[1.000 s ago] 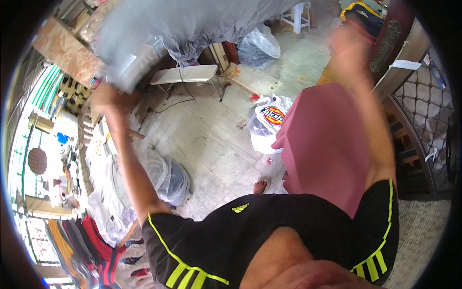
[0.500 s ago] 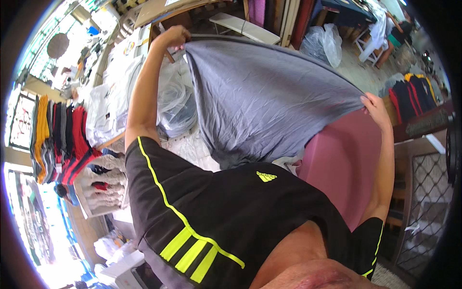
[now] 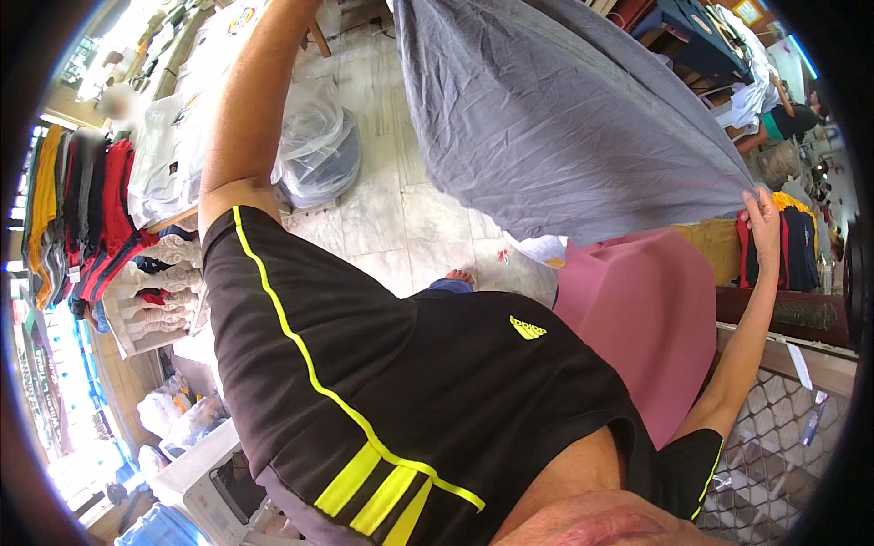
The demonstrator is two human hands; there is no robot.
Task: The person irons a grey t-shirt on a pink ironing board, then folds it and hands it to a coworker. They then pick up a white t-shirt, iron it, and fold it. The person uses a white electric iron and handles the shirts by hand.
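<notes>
A wide piece of grey cloth (image 3: 546,118) hangs spread in front of me, wrinkled, its upper left part cut off by the top of the picture. At its right corner my right hand (image 3: 763,218) pinches the edge, fingers closed on the fabric. My left arm reaches up past the top edge, so my left hand is out of sight. Below the cloth's right part stands a mauve covered surface (image 3: 642,318), with a bit of white material (image 3: 537,247) showing beside it.
Folded garments in red, black and yellow (image 3: 114,200) are piled at the left. A clear plastic bag of dark goods (image 3: 314,150) sits on the tiled floor (image 3: 378,214). More folded clothes (image 3: 787,241) lie far right, above a metal lattice (image 3: 774,455). Another person (image 3: 790,123) is at the upper right.
The cloth has risen and swung to the right, baring the floor under it. My left hand has gone up out of view; my right hand has moved slightly right and down.
</notes>
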